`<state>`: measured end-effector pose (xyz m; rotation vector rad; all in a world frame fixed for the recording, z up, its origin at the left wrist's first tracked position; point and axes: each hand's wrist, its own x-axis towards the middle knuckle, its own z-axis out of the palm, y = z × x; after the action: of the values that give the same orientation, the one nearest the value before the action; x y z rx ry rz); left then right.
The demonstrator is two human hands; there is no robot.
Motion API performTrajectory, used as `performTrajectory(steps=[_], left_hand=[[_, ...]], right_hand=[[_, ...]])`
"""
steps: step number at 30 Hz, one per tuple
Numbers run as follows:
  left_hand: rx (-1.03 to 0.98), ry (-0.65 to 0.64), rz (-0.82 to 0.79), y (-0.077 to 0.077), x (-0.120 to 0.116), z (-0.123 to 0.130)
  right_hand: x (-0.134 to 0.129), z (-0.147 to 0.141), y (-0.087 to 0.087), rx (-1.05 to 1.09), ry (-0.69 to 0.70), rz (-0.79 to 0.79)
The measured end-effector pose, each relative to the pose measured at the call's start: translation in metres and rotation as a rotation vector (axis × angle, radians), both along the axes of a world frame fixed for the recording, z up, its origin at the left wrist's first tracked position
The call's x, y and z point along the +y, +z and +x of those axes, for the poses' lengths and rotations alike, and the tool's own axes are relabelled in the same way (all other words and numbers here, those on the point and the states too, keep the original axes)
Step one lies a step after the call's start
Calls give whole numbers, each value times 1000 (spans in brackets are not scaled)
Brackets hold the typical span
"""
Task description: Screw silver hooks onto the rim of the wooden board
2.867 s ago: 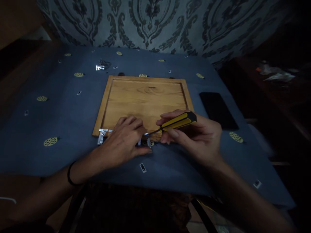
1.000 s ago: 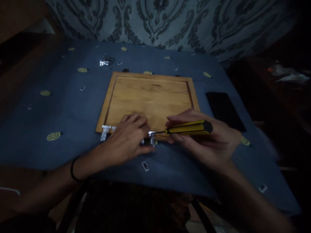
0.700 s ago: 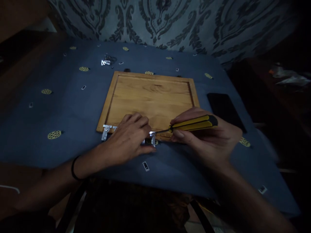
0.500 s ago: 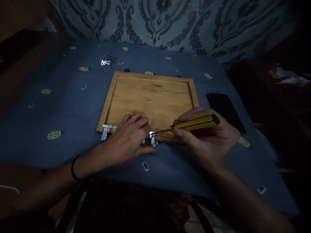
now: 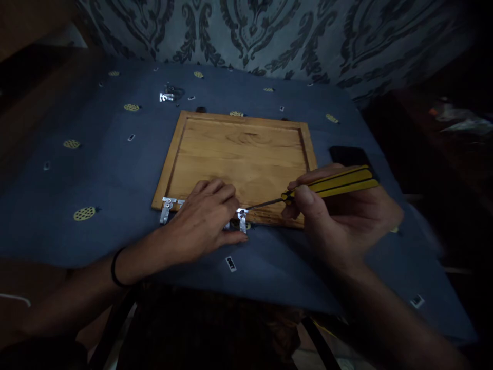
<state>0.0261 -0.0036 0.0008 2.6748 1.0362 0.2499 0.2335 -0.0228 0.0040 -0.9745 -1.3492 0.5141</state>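
A wooden panel (image 5: 242,154) with a raised frame lies on the blue cloth. Along its near edge are metal hinges, one (image 5: 166,209) at the left corner and another (image 5: 242,220) right of my left hand. My left hand (image 5: 206,218) rests over the near edge, its fingers bent and its thumb beside the right hinge; anything under the palm is mostly hidden. In my right hand (image 5: 342,216) is a screwdriver (image 5: 339,182) with a yellow and black handle, its tip pointing left at the top of the right hinge.
More metal hinges (image 5: 167,96) lie at the back left of the table (image 5: 96,169). A dark flat object (image 5: 350,154) is behind my right hand. Clear plastic (image 5: 466,121) lies on a dark surface at the far right. A patterned fabric (image 5: 254,36) rises behind the table.
My right hand and the screwdriver have moved right and slightly back, and the screwdriver tip has shifted a little right and up. My left hand has stayed in place.
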Motion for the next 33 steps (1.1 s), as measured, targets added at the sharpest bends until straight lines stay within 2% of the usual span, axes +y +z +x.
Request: performTrajectory(steps=[6, 21, 25, 33], left_hand=[[0, -4, 3, -1, 0, 0], [-6, 2, 3, 0, -1, 1], [-3, -14, 6, 0, 0, 0], [-16, -16, 14, 0, 0, -1]], right_hand=[[-3, 0, 0, -68, 19, -71], [-4, 5, -6, -156, 61, -86], [4, 0, -5, -141, 39, -122], [26, -10, 4, -70, 143, -170]])
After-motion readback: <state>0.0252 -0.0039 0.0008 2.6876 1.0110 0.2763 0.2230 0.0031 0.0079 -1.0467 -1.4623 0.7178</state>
